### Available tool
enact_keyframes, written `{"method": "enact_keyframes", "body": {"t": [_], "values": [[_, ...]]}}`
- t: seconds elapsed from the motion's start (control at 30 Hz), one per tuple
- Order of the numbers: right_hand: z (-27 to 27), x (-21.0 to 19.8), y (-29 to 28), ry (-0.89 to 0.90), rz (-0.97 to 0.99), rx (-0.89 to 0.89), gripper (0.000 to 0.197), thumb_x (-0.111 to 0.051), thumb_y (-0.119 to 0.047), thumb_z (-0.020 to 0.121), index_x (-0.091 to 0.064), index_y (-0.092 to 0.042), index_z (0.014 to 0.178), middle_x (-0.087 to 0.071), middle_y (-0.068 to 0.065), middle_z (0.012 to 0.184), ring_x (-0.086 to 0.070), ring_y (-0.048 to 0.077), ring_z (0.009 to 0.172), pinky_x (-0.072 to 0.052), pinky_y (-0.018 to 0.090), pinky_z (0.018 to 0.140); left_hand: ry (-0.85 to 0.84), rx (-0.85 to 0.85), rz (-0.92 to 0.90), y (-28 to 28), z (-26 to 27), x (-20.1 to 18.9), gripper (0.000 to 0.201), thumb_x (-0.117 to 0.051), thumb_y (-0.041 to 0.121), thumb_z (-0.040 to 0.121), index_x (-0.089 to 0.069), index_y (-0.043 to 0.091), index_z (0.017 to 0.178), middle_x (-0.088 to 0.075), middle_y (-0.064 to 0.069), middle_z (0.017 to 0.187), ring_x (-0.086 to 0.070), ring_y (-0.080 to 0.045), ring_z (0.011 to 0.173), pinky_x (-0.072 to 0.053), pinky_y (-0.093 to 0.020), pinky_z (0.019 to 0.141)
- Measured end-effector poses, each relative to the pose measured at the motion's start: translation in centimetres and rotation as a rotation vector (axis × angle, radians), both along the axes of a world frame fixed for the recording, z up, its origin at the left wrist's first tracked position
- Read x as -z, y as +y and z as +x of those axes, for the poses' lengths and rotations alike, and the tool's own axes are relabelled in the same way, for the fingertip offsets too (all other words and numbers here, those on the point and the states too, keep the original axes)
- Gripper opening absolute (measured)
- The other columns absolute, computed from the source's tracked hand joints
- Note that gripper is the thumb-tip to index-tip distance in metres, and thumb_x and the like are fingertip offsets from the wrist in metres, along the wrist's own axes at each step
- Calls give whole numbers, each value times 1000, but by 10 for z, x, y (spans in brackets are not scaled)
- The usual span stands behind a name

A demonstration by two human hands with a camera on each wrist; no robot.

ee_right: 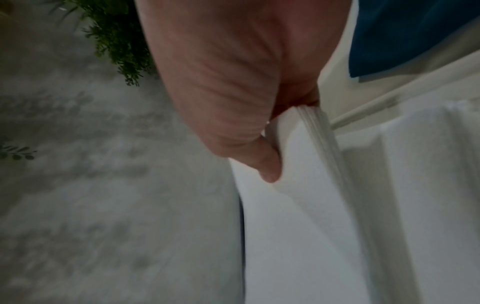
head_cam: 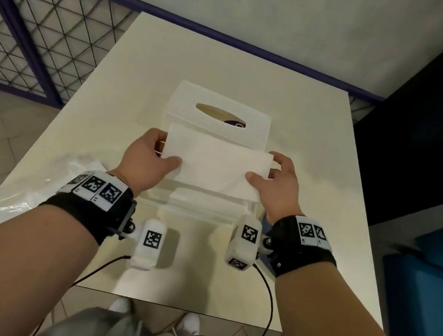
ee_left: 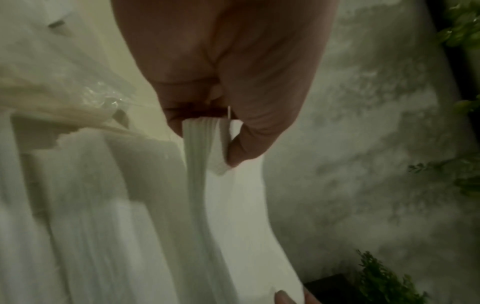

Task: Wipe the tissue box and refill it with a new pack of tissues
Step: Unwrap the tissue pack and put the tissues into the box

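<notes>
A stack of white tissues (head_cam: 214,166) hangs a little above the table, held at both short ends. My left hand (head_cam: 164,151) pinches its left end, thumb on top and fingers underneath. At the other end my right hand (head_cam: 261,171) grips the same way. The left wrist view shows the thumb (ee_left: 246,144) pressed against the layered stack (ee_left: 197,164); the right wrist view shows the same grip on the stack (ee_right: 311,185). Just behind stands the white woven tissue box cover (head_cam: 183,108) with an oval slot. A shallow white base (head_cam: 198,208) lies below the stack.
A crumpled clear plastic wrapper (head_cam: 18,191) lies on the table's (head_cam: 233,60) left front part. A blue seat (head_cam: 431,279) stands to the right of the table, and a mesh railing (head_cam: 30,39) to the left. Wrist camera cables trail over the front edge.
</notes>
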State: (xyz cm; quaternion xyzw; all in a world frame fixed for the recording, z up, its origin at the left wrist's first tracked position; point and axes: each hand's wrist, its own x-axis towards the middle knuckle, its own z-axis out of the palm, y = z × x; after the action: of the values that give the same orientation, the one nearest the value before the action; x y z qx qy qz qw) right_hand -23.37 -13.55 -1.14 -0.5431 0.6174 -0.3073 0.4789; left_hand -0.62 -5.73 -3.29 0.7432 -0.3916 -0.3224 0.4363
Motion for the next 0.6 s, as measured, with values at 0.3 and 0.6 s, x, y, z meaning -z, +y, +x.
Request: {"method": "enact_keyframes", "body": {"t": [0.3, 0.6], "values": [[0, 19, 3, 154, 146, -50, 76, -78, -12, 76, -37, -18, 139, -59, 1, 96, -64, 25, 99, -53, 38, 92, -209, 92, 238, 6, 3, 19, 51, -74, 25, 77, -54, 9, 120, -62, -6, 105, -62, -24, 88, -50, -35, 79], [57, -4, 12, 501, -249, -213, 40, -62, -19, 85, -54, -20, 124, -54, 5, 122, -54, 21, 108, -39, 22, 91, -357, -114, -17, 41, 49, -11, 42, -61, 12, 85, -51, 15, 126, -50, -6, 124, -55, -10, 90, -47, -30, 80]]}}
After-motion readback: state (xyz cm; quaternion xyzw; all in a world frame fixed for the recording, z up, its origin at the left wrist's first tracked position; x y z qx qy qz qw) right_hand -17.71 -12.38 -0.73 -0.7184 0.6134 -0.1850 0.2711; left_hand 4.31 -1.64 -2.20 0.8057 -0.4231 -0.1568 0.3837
